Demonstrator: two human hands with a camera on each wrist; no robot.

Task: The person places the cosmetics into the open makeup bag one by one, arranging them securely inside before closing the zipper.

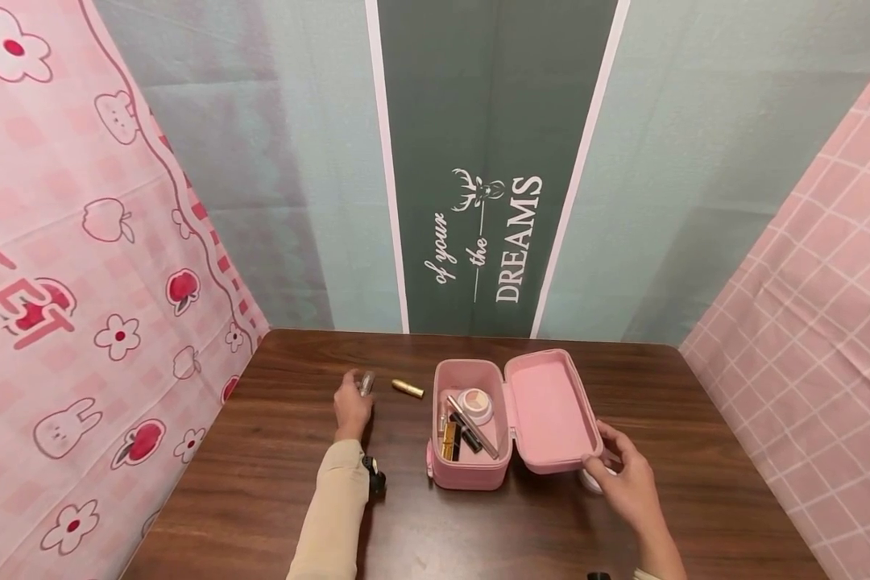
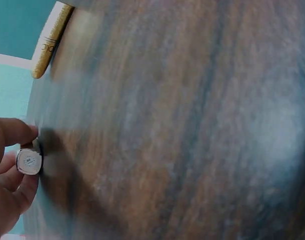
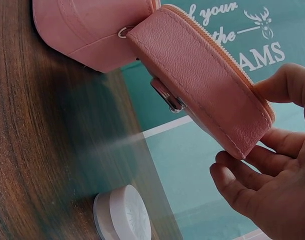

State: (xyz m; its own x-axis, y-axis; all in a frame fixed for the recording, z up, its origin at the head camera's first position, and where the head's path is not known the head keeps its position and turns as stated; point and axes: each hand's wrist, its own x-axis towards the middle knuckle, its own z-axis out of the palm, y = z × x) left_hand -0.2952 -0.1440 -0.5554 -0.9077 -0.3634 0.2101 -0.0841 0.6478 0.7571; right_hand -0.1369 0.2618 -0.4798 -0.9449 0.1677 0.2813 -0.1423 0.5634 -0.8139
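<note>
The tube (image 1: 366, 382) is pinched by the left hand (image 1: 351, 408) at its far end, with long axis pointing roughly forward. To this hand's right stands the case (image 1: 471, 478); the right hand (image 1: 629, 477), farther away, grips the lid (image 1: 551, 409).

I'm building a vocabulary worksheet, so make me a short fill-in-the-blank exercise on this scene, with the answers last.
1. The left hand pinches a small tube, while the ____ hand holds the lid of the case.
2. The other tube, lying on the table between the left hand and the case, is coloured ____.
3. The outside of the case is ____.
4. The capital letters on the green panel spell ____.

Missing words: right; gold; pink; DREAMS.
</note>
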